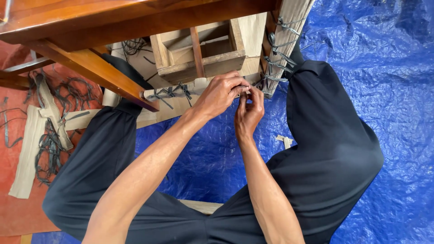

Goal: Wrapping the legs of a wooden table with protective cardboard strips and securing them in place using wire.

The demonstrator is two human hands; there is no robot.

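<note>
Blue tarp (384,68) underneath everything. Both hands, left hand (219,94) and right hand (248,113), pinch shut on a dark strap (243,88) at the wrapped rail (174,92). Ties left of them look knotted already; this one's unfinished.

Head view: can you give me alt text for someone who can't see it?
Both hands, left hand and right hand, pinch a dark strap on a cardboard-wrapped furniture rail. The person sits on a blue tarp, in black trousers.

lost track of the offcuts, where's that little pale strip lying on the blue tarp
In the head view, the small pale strip lies on the blue tarp right of centre, between the right forearm and the black-trousered right leg.
</note>
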